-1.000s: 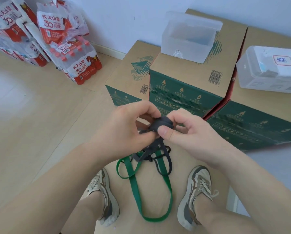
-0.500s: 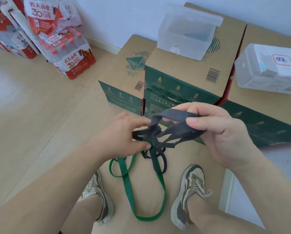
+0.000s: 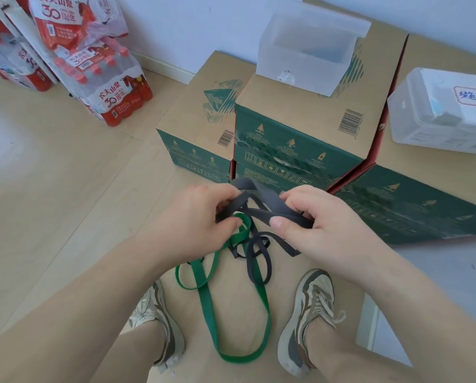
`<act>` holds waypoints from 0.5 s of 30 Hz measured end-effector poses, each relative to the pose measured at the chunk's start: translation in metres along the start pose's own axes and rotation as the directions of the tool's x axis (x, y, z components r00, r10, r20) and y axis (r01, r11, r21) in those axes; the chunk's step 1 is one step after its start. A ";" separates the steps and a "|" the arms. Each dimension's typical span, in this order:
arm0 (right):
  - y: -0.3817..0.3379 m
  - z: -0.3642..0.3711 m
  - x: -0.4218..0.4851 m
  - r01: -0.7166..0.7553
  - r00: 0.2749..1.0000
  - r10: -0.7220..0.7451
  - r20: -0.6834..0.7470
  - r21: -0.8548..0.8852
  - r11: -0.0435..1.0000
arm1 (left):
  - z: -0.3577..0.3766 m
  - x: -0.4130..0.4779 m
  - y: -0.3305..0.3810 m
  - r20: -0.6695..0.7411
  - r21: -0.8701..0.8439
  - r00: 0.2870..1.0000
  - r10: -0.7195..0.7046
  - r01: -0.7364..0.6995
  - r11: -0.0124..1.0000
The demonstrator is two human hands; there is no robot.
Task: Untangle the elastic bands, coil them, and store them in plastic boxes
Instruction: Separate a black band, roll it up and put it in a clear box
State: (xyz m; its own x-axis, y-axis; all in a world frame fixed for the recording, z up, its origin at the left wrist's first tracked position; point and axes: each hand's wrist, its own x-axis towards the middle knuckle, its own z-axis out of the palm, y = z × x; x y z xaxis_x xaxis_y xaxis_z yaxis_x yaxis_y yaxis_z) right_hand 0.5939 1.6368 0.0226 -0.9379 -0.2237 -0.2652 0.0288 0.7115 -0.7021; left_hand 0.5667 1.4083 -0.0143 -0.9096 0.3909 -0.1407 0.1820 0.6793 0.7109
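Observation:
A tangle of two elastic bands hangs between my hands over the floor. The dark grey band (image 3: 270, 203) is pinched by my left hand (image 3: 198, 219) and my right hand (image 3: 319, 225), with loops of it dangling below. The green band (image 3: 212, 305) threads through the knot by my left fingers and drops in a long loop between my shoes. An open clear plastic box (image 3: 303, 67) stands on the middle carton. A second plastic box (image 3: 441, 114), lid on with a label, sits on the right carton.
Several green-and-brown cardboard cartons (image 3: 294, 150) stand right in front of me against the wall. Shrink-wrapped packs of red bottled water (image 3: 93, 67) are stacked at the far left. My two shoes (image 3: 308, 313) flank the hanging green loop on the wooden floor.
My hands separated and then came back level, spreading the grey band out from a tight bunch. The green band now shows at my left fingers.

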 end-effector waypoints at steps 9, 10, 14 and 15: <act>0.000 0.006 0.006 -0.254 0.967 0.253 0.034 0.021 0.967 | -0.012 -0.007 0.012 -0.138 -0.457 0.989 0.050 -0.109 0.883; 0.004 0.006 0.008 -0.308 0.951 0.308 0.040 -0.008 0.951 | -0.016 -0.008 0.014 -0.168 -0.513 0.985 0.049 -0.130 0.848; 0.023 0.004 0.017 -0.459 0.866 0.493 0.085 -0.255 0.851 | -0.034 -0.009 0.018 -0.287 -0.757 0.957 -0.033 -0.206 0.620; 0.026 0.006 0.017 -0.480 0.848 0.521 0.099 -0.274 0.833 | -0.038 -0.009 0.017 -0.291 -0.798 0.955 -0.051 -0.213 0.563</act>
State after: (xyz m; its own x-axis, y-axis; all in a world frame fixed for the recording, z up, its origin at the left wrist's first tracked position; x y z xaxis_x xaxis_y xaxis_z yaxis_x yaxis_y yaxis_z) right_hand 0.5804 1.6476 -0.0043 -0.7456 0.1152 -0.6563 0.3797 0.8828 -0.2765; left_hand 0.5638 1.3931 0.0254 -0.9869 0.1585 0.0298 -0.0019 -0.1964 0.9805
